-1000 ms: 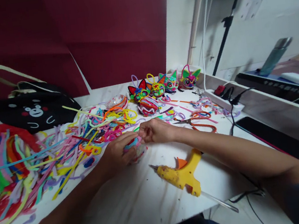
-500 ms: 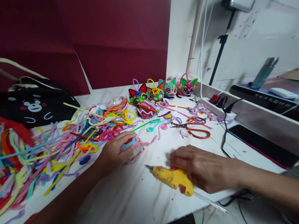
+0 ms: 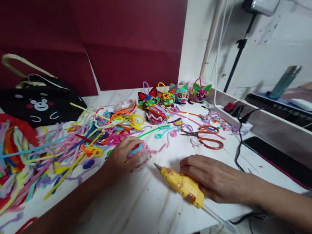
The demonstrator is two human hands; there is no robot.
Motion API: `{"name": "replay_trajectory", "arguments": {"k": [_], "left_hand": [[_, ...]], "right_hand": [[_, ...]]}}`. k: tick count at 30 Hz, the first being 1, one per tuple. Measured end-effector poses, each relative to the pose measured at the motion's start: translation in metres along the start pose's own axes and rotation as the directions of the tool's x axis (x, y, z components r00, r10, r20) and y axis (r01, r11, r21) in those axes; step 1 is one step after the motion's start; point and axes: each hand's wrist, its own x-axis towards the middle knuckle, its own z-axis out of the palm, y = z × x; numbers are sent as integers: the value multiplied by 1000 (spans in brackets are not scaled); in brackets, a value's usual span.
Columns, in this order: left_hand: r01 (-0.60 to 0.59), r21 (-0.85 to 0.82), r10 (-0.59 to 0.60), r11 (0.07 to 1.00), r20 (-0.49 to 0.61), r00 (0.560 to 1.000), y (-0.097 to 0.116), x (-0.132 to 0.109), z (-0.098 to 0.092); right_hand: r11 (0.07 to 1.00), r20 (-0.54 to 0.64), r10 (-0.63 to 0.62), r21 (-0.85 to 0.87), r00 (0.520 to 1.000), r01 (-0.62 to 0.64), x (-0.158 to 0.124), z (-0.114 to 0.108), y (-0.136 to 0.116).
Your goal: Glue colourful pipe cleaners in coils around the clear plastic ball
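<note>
My left hand [image 3: 122, 158] is cupped over a small ball wrapped in coloured pipe cleaners [image 3: 140, 154] on the white table [image 3: 135, 216]. My right hand [image 3: 211, 177] is wrapped round a yellow glue gun [image 3: 181, 185], lifted a little with its nozzle pointing up-left towards the ball. A clear glue stick sticks out of the gun's back end over the table's front edge.
A heap of loose coloured pipe cleaners [image 3: 34, 157] covers the left half. Several finished cat-head ornaments [image 3: 174, 95] stand at the back. Orange-handled scissors [image 3: 205, 137] lie right of centre. A black bear-face bag [image 3: 40, 106] sits back left. A power strip [image 3: 234, 108] and a dark tablet [image 3: 281, 159] lie right.
My right hand left the ball, dropped to the glue gun, closed on it and turned its nozzle towards the ball. My left hand stayed on the ball.
</note>
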Motion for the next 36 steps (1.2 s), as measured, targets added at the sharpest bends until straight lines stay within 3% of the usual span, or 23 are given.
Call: {"name": "replay_trajectory", "arguments": {"k": [6, 10, 19, 26, 36], "left_hand": [[79, 6, -79, 997, 3, 997, -2, -4, 1], [45, -19, -45, 999, 13, 999, -4, -6, 5], [28, 18, -28, 999, -45, 999, -8, -7, 12], [115, 3, -115, 993, 11, 993, 2, -4, 2], [104, -31, -105, 994, -14, 994, -10, -2, 7]], "right_hand": [[999, -115, 38, -1, 993, -39, 11, -1, 23], [992, -177, 85, 106, 980, -67, 16, 2, 32], [995, -145, 57, 91, 988, -44, 27, -2, 40], [979, -246, 96, 197, 964, -47, 36, 13, 46], [972, -378, 102, 234, 920, -12, 30, 22, 44]]}}
